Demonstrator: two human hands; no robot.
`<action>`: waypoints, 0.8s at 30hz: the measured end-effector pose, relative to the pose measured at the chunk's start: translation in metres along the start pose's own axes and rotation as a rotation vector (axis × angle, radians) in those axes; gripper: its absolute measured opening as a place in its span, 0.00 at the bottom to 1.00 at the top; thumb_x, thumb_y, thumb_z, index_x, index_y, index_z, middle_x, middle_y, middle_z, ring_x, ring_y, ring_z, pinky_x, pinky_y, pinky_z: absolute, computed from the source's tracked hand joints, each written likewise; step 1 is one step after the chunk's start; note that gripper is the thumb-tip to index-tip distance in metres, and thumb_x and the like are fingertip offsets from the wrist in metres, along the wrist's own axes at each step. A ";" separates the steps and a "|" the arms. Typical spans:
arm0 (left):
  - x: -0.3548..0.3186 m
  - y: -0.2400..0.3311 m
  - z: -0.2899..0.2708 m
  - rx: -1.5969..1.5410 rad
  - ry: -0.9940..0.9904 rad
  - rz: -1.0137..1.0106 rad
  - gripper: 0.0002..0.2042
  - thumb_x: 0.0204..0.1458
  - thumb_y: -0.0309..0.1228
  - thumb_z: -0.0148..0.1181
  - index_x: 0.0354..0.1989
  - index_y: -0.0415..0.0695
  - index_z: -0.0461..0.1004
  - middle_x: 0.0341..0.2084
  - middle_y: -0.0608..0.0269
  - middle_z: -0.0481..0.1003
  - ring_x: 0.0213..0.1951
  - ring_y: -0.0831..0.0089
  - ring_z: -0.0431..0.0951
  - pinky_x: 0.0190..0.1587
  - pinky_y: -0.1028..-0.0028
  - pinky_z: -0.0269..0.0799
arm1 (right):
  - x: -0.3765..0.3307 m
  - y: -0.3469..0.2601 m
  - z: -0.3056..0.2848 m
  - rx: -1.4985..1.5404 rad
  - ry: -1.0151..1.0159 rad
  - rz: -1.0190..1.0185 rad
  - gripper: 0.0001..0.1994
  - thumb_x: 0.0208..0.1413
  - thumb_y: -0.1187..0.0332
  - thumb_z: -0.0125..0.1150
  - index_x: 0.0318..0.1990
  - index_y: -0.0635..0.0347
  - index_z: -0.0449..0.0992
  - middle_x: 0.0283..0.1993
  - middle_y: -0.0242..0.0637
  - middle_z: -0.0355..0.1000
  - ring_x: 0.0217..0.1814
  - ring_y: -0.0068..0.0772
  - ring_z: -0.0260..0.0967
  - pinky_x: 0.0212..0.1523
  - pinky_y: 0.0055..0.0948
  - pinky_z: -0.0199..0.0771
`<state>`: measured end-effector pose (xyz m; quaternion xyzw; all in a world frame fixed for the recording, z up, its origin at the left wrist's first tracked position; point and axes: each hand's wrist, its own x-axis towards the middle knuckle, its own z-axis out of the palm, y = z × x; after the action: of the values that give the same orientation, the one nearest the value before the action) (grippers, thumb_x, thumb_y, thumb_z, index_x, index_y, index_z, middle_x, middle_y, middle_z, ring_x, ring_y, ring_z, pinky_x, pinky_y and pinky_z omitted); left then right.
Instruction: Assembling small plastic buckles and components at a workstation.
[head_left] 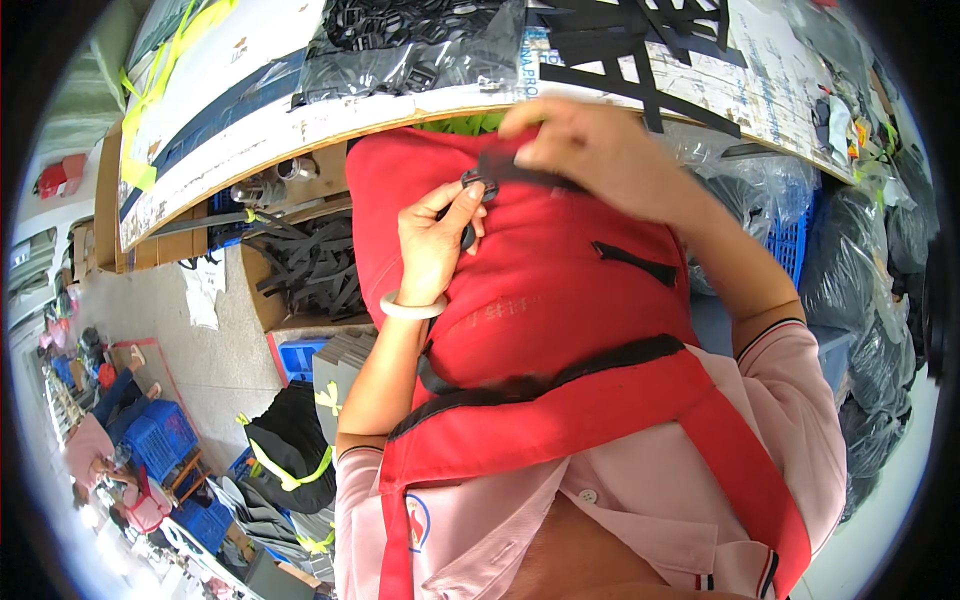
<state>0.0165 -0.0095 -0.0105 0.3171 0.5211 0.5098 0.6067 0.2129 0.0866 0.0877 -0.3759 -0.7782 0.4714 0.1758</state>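
My left hand (432, 238) pinches a small black plastic buckle (477, 183) between thumb and fingers, over the red apron (600, 290) on my lap. A dark piece, partly hidden, hangs below the buckle beside the fingers. From the buckle a black webbing strap (525, 172) runs right, passing under my right hand (595, 150). That hand is smeared by motion, its fingers bent near the strap; whether they grip it cannot be made out. A short black strap piece (635, 262) lies on the apron further right.
On the table (230, 155) ahead lie a clear bag of black buckles (420, 60) and several black straps (640, 55). Under its left side stands a box of black strap pieces (315, 265). Plastic-wrapped bundles (850, 250) crowd the right. Far left, a person sits near blue crates (160, 440).
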 end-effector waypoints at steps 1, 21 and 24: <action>0.001 0.000 0.001 0.003 0.008 -0.001 0.07 0.56 0.28 0.59 0.36 0.36 0.78 0.17 0.66 0.73 0.15 0.84 0.67 0.16 0.84 0.61 | -0.001 0.011 0.019 0.182 -0.084 0.024 0.09 0.57 0.66 0.57 0.40 0.62 0.74 0.24 0.25 0.69 0.26 0.13 0.63 0.28 0.18 0.62; 0.002 0.000 -0.007 0.745 0.233 0.721 0.08 0.48 0.20 0.63 0.38 0.38 0.78 0.22 0.57 0.73 0.23 0.69 0.73 0.27 0.74 0.69 | 0.019 0.038 0.091 0.982 0.179 0.261 0.11 0.61 0.66 0.54 0.46 0.64 0.70 0.31 0.36 0.72 0.27 0.21 0.70 0.28 0.20 0.73; 0.000 0.001 -0.007 0.727 0.216 0.680 0.09 0.48 0.19 0.63 0.39 0.38 0.78 0.23 0.57 0.74 0.24 0.66 0.74 0.28 0.73 0.70 | 0.018 0.042 0.090 0.892 0.108 0.252 0.14 0.61 0.66 0.55 0.50 0.65 0.69 0.32 0.36 0.73 0.29 0.20 0.70 0.29 0.20 0.73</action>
<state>0.0095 -0.0100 -0.0114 0.6048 0.5918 0.4942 0.1995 0.1623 0.0575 0.0057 -0.3790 -0.4374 0.7574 0.3022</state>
